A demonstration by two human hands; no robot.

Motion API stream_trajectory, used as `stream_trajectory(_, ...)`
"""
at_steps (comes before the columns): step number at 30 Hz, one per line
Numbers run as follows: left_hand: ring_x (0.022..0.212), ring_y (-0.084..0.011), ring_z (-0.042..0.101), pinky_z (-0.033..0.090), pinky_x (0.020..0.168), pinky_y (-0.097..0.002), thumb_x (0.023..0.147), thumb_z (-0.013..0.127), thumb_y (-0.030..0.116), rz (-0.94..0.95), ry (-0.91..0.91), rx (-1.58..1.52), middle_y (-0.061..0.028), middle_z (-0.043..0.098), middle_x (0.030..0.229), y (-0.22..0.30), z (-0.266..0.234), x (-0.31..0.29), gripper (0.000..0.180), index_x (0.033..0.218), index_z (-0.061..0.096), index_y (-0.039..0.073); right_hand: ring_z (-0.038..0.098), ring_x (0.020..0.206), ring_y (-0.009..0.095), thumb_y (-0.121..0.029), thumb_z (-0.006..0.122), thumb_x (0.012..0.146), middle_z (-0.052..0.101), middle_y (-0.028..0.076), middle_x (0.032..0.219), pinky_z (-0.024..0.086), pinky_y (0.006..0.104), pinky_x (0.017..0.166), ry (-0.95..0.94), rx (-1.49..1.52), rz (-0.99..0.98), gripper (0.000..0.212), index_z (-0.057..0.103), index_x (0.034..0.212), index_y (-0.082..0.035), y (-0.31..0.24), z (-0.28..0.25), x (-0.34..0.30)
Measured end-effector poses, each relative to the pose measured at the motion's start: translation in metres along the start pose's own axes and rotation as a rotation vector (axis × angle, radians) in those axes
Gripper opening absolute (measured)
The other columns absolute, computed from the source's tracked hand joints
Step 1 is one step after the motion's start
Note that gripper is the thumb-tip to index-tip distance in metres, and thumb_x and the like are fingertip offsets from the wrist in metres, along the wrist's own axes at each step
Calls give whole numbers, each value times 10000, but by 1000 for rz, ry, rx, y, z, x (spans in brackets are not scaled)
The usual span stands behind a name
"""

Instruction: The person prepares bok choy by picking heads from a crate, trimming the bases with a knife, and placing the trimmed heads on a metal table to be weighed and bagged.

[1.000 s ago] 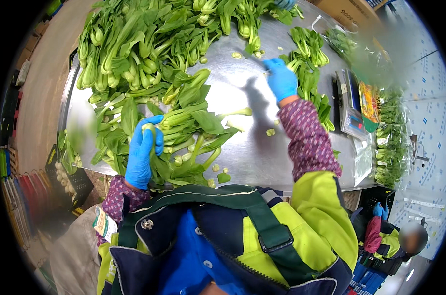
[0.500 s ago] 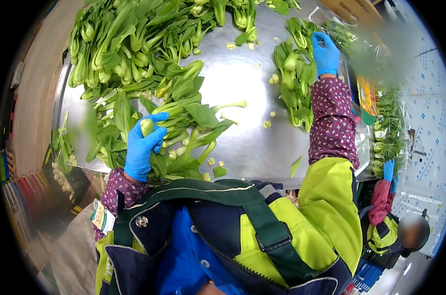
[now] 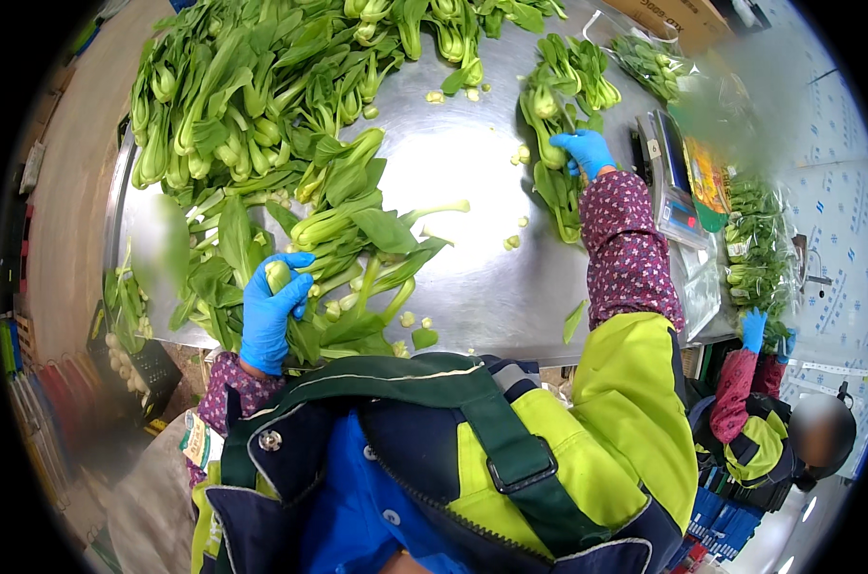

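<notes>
My left hand, in a blue glove, is closed around a bok choy with its pale cut base showing between thumb and fingers. Loose bok choy lies around that hand, along with small trimmed pieces. Out to the right, my right hand, also in a blue glove, has its fingers bent closed at the stalks of a bok choy in a short row. Its fingertips are partly hidden among the leaves. A large heap of bok choy covers the far left.
The steel table carries scattered trimmings. Right of my right arm stands a scale, with bagged greens and a cardboard box beyond. At the far right, a co-worker's gloved hand is beside packed greens.
My right hand has moved left and closer, from the far end of the short row onto its bok choy, uncovering the scale. My left hand keeps its hold, nearly still.
</notes>
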State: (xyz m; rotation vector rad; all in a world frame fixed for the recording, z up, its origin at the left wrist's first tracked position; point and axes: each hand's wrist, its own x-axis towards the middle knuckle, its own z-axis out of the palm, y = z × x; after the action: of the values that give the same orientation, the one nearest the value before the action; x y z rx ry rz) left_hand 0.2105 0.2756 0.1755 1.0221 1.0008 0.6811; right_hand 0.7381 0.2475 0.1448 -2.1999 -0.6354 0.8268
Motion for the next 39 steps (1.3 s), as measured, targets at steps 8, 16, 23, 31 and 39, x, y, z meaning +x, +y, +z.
stream_trajectory(8,545,-52,450,368,490,-184,820,646,15,-2,-37,34,4,536,698,2,9,4,234,1049,603,16,481,445,138,-252,742,730,535,32,589,405,285,409,-103,-177,39,244,608,752,-50,-9,-7,-8)
stream_trajectory(16,541,-53,446,364,488,-184,817,641,9,-35,-14,45,11,528,689,-3,10,8,232,1047,606,7,610,561,213,-398,735,730,655,120,722,506,331,523,55,-354,92,437,660,854,15,-29,2,7)
stream_trajectory(23,539,-55,446,363,487,-186,821,630,5,-51,-11,34,14,522,687,-3,9,12,229,1049,608,10,668,766,298,-444,781,646,666,188,953,542,365,694,-71,-806,-233,644,643,1058,32,-33,37,-4)
stream_trajectory(31,542,-54,453,369,492,-187,820,633,12,-33,-26,42,13,538,714,-6,12,10,219,1038,607,13,639,668,251,-221,653,778,665,128,894,518,354,620,6,-308,-408,308,659,1047,-73,-78,74,-23)
stream_trajectory(39,555,-47,453,366,489,-179,772,646,-8,55,59,92,16,540,708,4,14,7,401,1163,559,-7,640,848,350,-155,526,839,658,159,939,503,458,755,204,-722,-602,301,624,1122,-126,-57,161,39)
